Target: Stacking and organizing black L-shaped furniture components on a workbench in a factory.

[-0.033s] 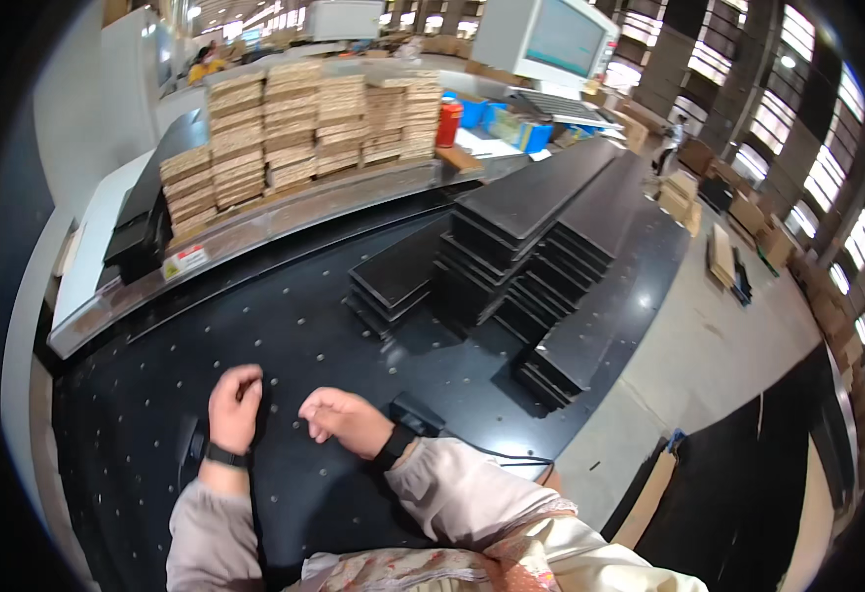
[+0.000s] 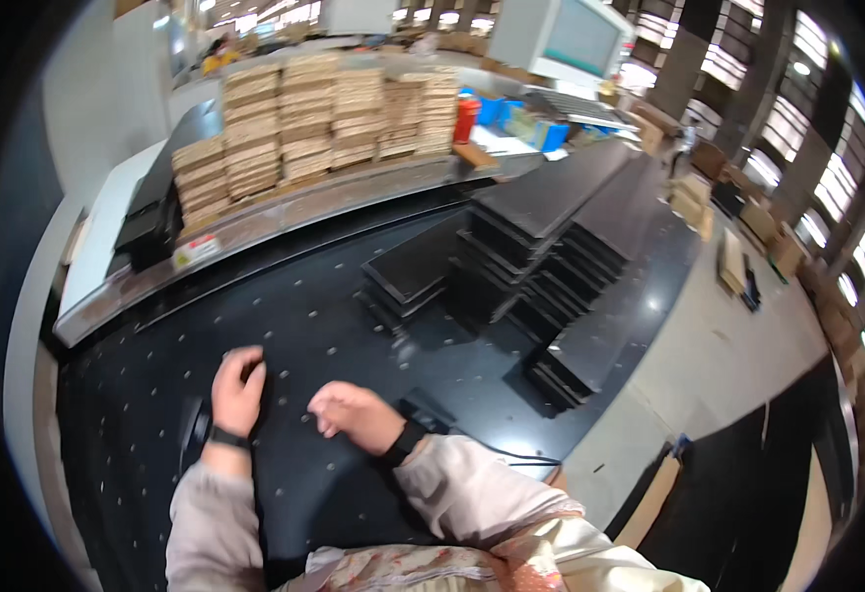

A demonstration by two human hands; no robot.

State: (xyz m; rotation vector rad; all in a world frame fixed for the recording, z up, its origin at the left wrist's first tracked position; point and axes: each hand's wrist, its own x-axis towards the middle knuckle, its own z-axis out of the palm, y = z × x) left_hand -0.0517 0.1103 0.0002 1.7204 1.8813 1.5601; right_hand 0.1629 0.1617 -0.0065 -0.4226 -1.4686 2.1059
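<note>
My left hand (image 2: pixel 237 390) lies palm down on the black perforated table (image 2: pixel 314 316), its fingers curled at the tips; whether anything dark sits under them I cannot tell. My right hand (image 2: pixel 354 412) rests just to its right, fingers bent with the tips on the table top and nothing visible in them. Both wrists carry a black band. A small black object (image 2: pixel 198 424) lies beside my left wrist. Stacks of flat black panels (image 2: pixel 541 247) stand farther away on the table, to the right of my hands.
Piles of light wooden boards (image 2: pixel 324 118) stand on a metal ledge (image 2: pixel 285 217) behind the table. A red can (image 2: pixel 465 116) and a monitor (image 2: pixel 561 35) are at the back. A black cable (image 2: pixel 511 456) runs by my right sleeve. Pale floor lies to the right.
</note>
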